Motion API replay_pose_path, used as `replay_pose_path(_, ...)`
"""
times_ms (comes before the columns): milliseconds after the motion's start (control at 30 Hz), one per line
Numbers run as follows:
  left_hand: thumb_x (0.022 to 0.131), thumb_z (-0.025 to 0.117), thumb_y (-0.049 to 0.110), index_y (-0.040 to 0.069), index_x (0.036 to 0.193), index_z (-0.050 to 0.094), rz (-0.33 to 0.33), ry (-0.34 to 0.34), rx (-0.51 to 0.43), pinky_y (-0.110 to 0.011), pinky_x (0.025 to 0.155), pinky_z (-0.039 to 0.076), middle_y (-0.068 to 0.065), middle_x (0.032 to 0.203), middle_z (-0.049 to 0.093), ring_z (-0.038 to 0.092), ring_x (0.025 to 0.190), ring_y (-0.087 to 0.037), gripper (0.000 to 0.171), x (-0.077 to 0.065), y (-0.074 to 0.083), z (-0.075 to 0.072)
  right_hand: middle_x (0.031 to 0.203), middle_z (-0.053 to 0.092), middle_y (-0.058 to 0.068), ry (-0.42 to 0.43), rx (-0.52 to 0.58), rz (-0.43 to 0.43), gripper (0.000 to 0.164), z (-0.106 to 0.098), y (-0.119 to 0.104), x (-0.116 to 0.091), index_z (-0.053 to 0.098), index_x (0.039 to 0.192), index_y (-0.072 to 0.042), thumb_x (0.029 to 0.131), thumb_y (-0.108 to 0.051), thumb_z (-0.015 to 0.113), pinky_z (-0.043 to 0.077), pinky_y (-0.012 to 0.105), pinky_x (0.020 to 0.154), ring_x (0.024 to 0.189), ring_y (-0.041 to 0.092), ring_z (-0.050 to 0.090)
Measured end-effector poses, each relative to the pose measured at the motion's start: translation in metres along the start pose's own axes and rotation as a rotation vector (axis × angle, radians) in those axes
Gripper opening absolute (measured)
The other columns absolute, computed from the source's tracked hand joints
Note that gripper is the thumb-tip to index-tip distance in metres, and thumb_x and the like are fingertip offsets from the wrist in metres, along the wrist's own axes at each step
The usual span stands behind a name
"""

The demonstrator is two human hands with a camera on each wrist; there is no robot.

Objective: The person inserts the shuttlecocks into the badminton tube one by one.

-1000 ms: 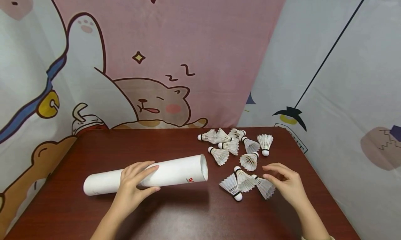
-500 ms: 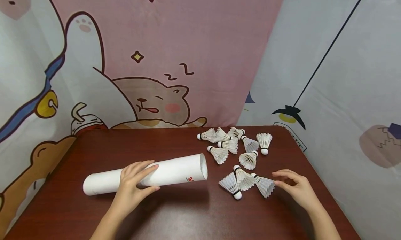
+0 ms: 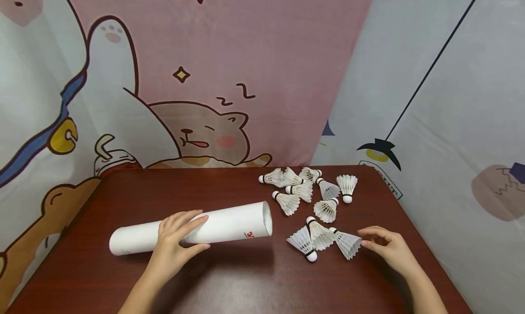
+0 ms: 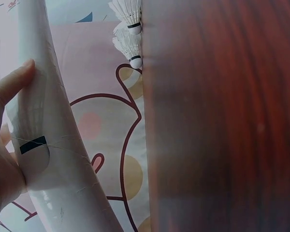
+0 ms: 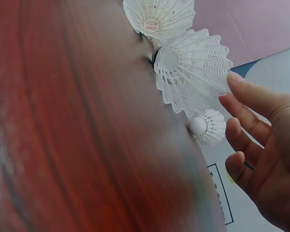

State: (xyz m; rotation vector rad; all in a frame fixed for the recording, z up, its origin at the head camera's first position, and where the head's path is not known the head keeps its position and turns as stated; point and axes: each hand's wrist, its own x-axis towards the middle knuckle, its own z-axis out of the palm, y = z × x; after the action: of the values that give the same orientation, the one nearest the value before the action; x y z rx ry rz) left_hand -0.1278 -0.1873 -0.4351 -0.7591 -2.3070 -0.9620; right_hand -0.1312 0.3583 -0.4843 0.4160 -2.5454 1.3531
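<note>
My left hand [image 3: 174, 241] grips a long white shuttlecock tube [image 3: 229, 225] around its middle. The tube's open end faces right and is raised, with a shadow under it. In the left wrist view, a shuttlecock picture shows on the tube [image 4: 43, 159] beside my thumb. My right hand [image 3: 389, 250] pinches the skirt edge of a white shuttlecock [image 3: 347, 243] between thumb and index fingertips. Its mesh skirt [image 5: 203, 63] spreads toward the hand in the right wrist view. Two more shuttlecocks lie against it: a feathered one [image 3: 321, 235] and a mesh one [image 3: 302, 242].
Farther back on the dark red table [image 3: 184, 191], several shuttlecocks [image 3: 301, 191] lie in a loose cluster. One stands apart, a shuttlecock [image 3: 347, 186] near the back right corner. A cartoon-printed cloth [image 3: 266, 77] hangs right behind the table.
My right hand has moved right and down to the skirt of the rightmost near shuttlecock, whose skirt edge has swung slightly up. The left hand and tube have stayed put.
</note>
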Motion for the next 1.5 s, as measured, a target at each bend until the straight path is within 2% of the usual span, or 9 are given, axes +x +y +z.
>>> replay_pose_path(300,0.065,0.086,0.028,0.019,0.126,0.065,0.0,0.004,-0.001,-0.045,0.095,0.022,-0.006,0.129,0.058,0.044,0.118,-0.024,0.065,0.002,0.0,0.0,0.084,0.068,-0.001,0.009,-0.013,0.03,0.015,0.006,0.002,0.002,0.072,0.092,-0.009,0.08,-0.001,0.076,0.044,0.025,0.053,0.064,0.01,0.054)
replay_pose_path(500,0.063,0.088,0.024,0.019,0.126,0.065,0.006,0.006,0.002,-0.044,0.094,0.023,-0.005,0.128,0.058,0.045,0.117,-0.025,0.067,0.002,0.0,0.002,0.081,0.069,0.001,0.043,-0.036,0.054,0.012,0.011,-0.002,0.001,0.072,0.089,-0.007,0.081,0.002,0.074,0.045,0.022,0.056,0.067,0.01,0.057)
replay_pose_path(667,0.063,0.087,0.025,0.019,0.126,0.064,-0.005,0.0,0.001,-0.045,0.094,0.023,-0.005,0.129,0.058,0.044,0.117,-0.024,0.068,0.001,0.002,0.002,0.079,0.069,0.002,0.134,-0.114,0.113,0.004,0.011,-0.004,-0.002,0.073,0.087,-0.007,0.084,-0.007,0.075,0.045,0.02,0.055,0.066,0.005,0.057)
replay_pose_path(733,0.067,0.085,0.033,0.019,0.126,0.064,-0.008,0.0,0.0,-0.045,0.094,0.023,-0.004,0.13,0.058,0.044,0.118,-0.024,0.065,0.002,0.002,0.001,0.076,0.069,0.0,0.181,-0.139,0.124,0.005,0.01,-0.005,-0.002,0.073,0.086,-0.007,0.083,-0.009,0.075,0.044,0.02,0.054,0.063,0.005,0.056)
replay_pose_path(867,0.068,0.083,0.036,0.019,0.126,0.065,-0.01,-0.001,0.003,-0.046,0.094,0.023,-0.004,0.129,0.058,0.044,0.118,-0.024,0.064,0.001,0.003,0.0,0.07,0.065,-0.003,0.255,-0.176,0.118,0.005,0.01,-0.009,-0.001,0.072,0.084,-0.006,0.082,-0.005,0.076,0.04,0.019,0.05,0.058,0.005,0.051)
replay_pose_path(1000,0.064,0.087,0.026,0.02,0.126,0.065,-0.01,-0.001,0.007,-0.046,0.094,0.023,-0.003,0.129,0.058,0.044,0.118,-0.025,0.066,0.001,0.003,-0.001,0.066,0.063,-0.003,0.321,-0.168,0.108,0.007,0.009,-0.013,-0.001,0.072,0.083,-0.005,0.08,-0.001,0.076,0.038,0.018,0.049,0.056,0.004,0.049)
replay_pose_path(1100,0.065,0.086,0.028,0.02,0.126,0.065,-0.006,0.001,0.008,-0.046,0.094,0.023,-0.003,0.129,0.058,0.044,0.117,-0.025,0.065,0.001,0.002,-0.001,0.065,0.062,-0.003,0.373,-0.149,0.121,0.008,0.009,-0.017,0.001,0.071,0.082,-0.004,0.079,0.002,0.076,0.038,0.018,0.049,0.056,0.003,0.05)
replay_pose_path(1300,0.065,0.085,0.029,0.02,0.126,0.065,0.0,0.006,0.006,-0.045,0.094,0.023,-0.006,0.128,0.059,0.044,0.118,-0.025,0.065,0.001,0.001,-0.001,0.062,0.061,-0.001,0.44,-0.106,0.174,0.008,0.009,-0.036,0.007,0.071,0.082,0.0,0.078,0.007,0.075,0.037,0.018,0.048,0.055,0.004,0.049)
replay_pose_path(1500,0.064,0.086,0.027,0.02,0.126,0.064,-0.007,0.0,0.002,-0.044,0.094,0.023,-0.006,0.128,0.058,0.044,0.117,-0.024,0.066,-0.001,0.001,-0.001,0.061,0.061,-0.002,0.465,-0.03,0.106,0.009,0.013,-0.078,0.012,0.068,0.08,0.009,0.077,0.016,0.071,0.037,0.017,0.049,0.053,0.003,0.048)
